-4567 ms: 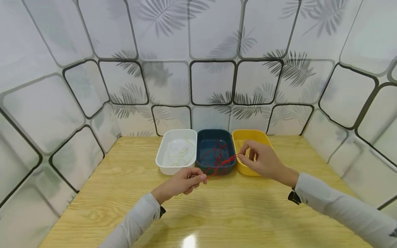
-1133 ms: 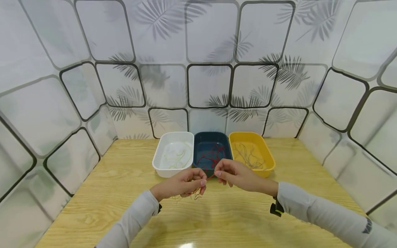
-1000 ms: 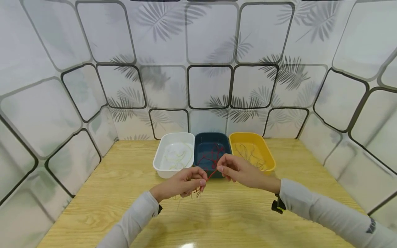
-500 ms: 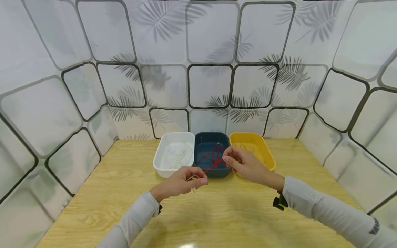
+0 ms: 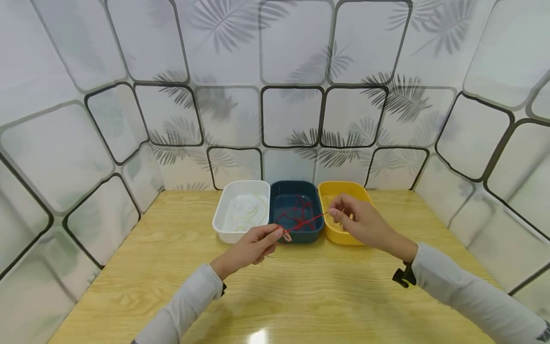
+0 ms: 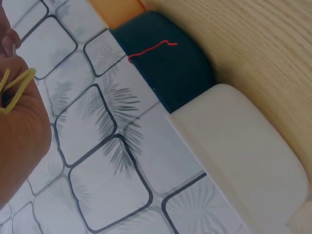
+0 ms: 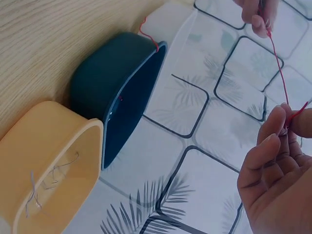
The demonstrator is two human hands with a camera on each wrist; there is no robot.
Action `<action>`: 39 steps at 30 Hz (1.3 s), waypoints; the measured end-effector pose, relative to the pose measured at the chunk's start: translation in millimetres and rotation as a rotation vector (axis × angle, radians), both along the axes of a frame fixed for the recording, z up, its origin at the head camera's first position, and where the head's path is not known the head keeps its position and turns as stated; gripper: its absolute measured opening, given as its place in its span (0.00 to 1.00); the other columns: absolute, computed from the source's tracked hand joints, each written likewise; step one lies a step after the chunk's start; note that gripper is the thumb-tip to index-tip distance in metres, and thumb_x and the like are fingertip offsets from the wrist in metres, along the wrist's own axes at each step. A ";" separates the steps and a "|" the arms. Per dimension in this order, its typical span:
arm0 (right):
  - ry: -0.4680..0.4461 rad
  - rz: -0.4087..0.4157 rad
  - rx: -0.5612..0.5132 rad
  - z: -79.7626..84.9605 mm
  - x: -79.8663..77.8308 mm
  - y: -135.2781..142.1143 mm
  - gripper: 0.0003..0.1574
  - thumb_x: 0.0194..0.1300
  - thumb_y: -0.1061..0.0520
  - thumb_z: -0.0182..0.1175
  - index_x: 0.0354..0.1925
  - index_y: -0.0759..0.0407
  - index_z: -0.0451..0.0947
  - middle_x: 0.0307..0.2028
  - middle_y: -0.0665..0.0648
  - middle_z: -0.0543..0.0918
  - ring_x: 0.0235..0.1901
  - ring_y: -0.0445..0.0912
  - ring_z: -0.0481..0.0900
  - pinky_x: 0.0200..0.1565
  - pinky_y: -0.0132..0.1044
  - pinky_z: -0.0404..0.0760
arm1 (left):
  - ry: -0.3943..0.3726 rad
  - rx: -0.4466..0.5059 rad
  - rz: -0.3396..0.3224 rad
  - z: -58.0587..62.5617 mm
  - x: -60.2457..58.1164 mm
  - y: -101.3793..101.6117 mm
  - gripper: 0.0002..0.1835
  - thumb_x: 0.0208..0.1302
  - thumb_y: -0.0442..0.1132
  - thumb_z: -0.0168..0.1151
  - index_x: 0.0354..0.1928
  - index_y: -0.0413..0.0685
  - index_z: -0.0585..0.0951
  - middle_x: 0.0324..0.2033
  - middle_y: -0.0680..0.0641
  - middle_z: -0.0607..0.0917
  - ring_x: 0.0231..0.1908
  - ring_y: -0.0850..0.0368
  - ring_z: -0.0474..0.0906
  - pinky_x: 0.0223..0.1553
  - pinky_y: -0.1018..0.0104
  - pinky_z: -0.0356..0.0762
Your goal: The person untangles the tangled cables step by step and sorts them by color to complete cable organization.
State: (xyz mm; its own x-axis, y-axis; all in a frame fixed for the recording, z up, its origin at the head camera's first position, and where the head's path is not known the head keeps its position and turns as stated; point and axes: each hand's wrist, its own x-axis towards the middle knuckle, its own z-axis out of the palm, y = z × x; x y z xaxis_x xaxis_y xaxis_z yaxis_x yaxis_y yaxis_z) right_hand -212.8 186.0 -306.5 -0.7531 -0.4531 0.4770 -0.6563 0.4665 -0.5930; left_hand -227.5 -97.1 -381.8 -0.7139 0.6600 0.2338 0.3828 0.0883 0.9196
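My left hand (image 5: 251,247), in front of the white and dark blue bins, grips a small bundle of threads with a red and pale loop (image 5: 286,236) at the fingertips. A yellow thread (image 6: 22,83) sticks out of that hand in the left wrist view. Above the yellow bin, my right hand (image 5: 365,223) pinches the end of a red thread (image 5: 307,222) between thumb and forefinger. The thread runs straight from hand to hand over the dark blue bin, as the right wrist view also shows. Part of the bundle is hidden inside my left fingers.
Side by side stand a white bin (image 5: 220,229) with yellowish threads, a dark blue bin (image 5: 302,237) with red threads, and a yellow bin (image 5: 343,238) with greyish threads. One red strand (image 7: 148,34) hangs over the blue bin's rim. Behind is a patterned curtain (image 5: 292,114).
My right hand has moved right, from over the blue bin to over the yellow one, stretching the red thread. The left hand has risen slightly, still gripping the bundle.
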 end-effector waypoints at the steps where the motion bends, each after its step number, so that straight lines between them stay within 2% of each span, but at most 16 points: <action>1: 0.004 -0.013 0.004 0.7 -0.2 2.5 0.04 0.67 0.58 0.51 0.38 0.59 0.70 0.27 0.56 0.73 0.19 0.43 0.69 0.22 0.35 0.71 | -0.007 -0.001 0.009 -0.3 0.3 0.6 0.17 0.72 0.50 0.40 0.45 0.48 0.76 0.15 0.46 0.60 0.10 0.54 0.47 0.11 0.62 0.50; 3: 0.002 -0.044 0.003 1.8 -2.1 8.1 0.06 0.68 0.57 0.50 0.39 0.59 0.69 0.27 0.55 0.73 0.18 0.44 0.69 0.21 0.35 0.70 | -0.023 -0.010 0.041 -1.2 0.0 1.6 0.18 0.71 0.52 0.42 0.45 0.49 0.77 0.14 0.47 0.59 0.10 0.54 0.46 0.11 0.62 0.49; 7: -0.005 -0.100 -0.003 4.0 -6.6 18.0 0.07 0.69 0.56 0.49 0.39 0.59 0.69 0.27 0.54 0.73 0.18 0.44 0.68 0.20 0.36 0.69 | -0.039 -0.026 0.077 -1.7 -0.8 0.7 0.18 0.71 0.52 0.43 0.38 0.47 0.77 0.13 0.47 0.59 0.09 0.54 0.45 0.10 0.62 0.49; 14: -0.060 -0.094 -0.036 1.9 -11.7 21.1 0.08 0.69 0.54 0.49 0.40 0.59 0.70 0.29 0.56 0.73 0.18 0.45 0.68 0.21 0.37 0.69 | 0.013 -0.022 0.039 -2.4 -2.5 -2.2 0.16 0.73 0.47 0.41 0.37 0.46 0.76 0.14 0.45 0.60 0.09 0.54 0.48 0.11 0.61 0.51; 19: -0.028 -0.124 -0.034 9.4 -8.0 20.6 0.09 0.69 0.54 0.49 0.40 0.59 0.70 0.28 0.56 0.73 0.18 0.45 0.69 0.21 0.37 0.69 | 0.056 -0.022 0.031 -1.6 -3.4 -5.6 0.17 0.73 0.47 0.40 0.39 0.46 0.77 0.12 0.45 0.59 0.08 0.54 0.49 0.11 0.61 0.52; 21: 0.000 -0.149 -0.067 14.7 -9.8 24.9 0.10 0.70 0.54 0.48 0.40 0.61 0.69 0.28 0.58 0.73 0.18 0.46 0.70 0.20 0.37 0.69 | 0.060 -0.024 0.032 -2.2 -3.4 -8.3 0.19 0.73 0.48 0.40 0.39 0.44 0.78 0.12 0.45 0.59 0.08 0.54 0.49 0.11 0.61 0.52; 26: 0.114 -0.312 -0.157 20.1 -26.2 56.0 0.12 0.70 0.53 0.47 0.43 0.62 0.69 0.30 0.59 0.73 0.17 0.48 0.70 0.19 0.34 0.67 | -0.004 -0.006 0.104 -7.7 -1.8 -21.7 0.21 0.72 0.49 0.42 0.38 0.37 0.76 0.12 0.47 0.59 0.09 0.55 0.49 0.11 0.62 0.50; 29: 0.130 -0.372 -0.133 12.5 -38.2 71.9 0.14 0.69 0.50 0.49 0.44 0.59 0.70 0.32 0.56 0.75 0.18 0.46 0.70 0.20 0.34 0.68 | -0.033 0.002 0.138 -9.9 -1.5 -27.6 0.21 0.72 0.50 0.42 0.39 0.38 0.76 0.12 0.47 0.59 0.09 0.56 0.49 0.11 0.63 0.50; 32: 0.133 -0.394 -0.114 3.3 -48.2 74.0 0.16 0.68 0.46 0.50 0.44 0.57 0.72 0.36 0.53 0.75 0.23 0.44 0.72 0.25 0.33 0.70 | -0.035 -0.003 0.125 -10.0 -2.7 -28.3 0.21 0.72 0.50 0.42 0.40 0.39 0.76 0.13 0.47 0.59 0.10 0.56 0.50 0.11 0.64 0.50; 36: 0.136 -0.429 -0.139 0.4 -60.1 66.2 0.20 0.66 0.43 0.52 0.43 0.57 0.75 0.35 0.54 0.74 0.30 0.44 0.70 0.30 0.33 0.68 | -0.035 -0.013 0.084 -9.5 -3.6 -24.9 0.21 0.72 0.50 0.41 0.42 0.39 0.76 0.13 0.46 0.59 0.10 0.56 0.49 0.12 0.63 0.50; 39: 0.043 -0.405 -0.204 1.7 -70.9 59.9 0.23 0.65 0.41 0.52 0.43 0.58 0.75 0.32 0.58 0.75 0.27 0.45 0.70 0.26 0.34 0.68 | -0.032 -0.033 0.063 -9.2 -2.8 -21.5 0.22 0.72 0.51 0.40 0.43 0.38 0.76 0.14 0.46 0.60 0.10 0.55 0.48 0.12 0.62 0.50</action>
State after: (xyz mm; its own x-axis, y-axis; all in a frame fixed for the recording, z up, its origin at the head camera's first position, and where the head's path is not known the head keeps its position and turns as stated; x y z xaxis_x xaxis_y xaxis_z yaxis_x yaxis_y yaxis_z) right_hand -283.7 245.9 -304.8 -0.8275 -0.0196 0.5611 -0.4714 0.5671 -0.6754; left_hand -230.2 -118.5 -391.0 -0.7612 0.6203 0.1891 0.3458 0.1416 0.9276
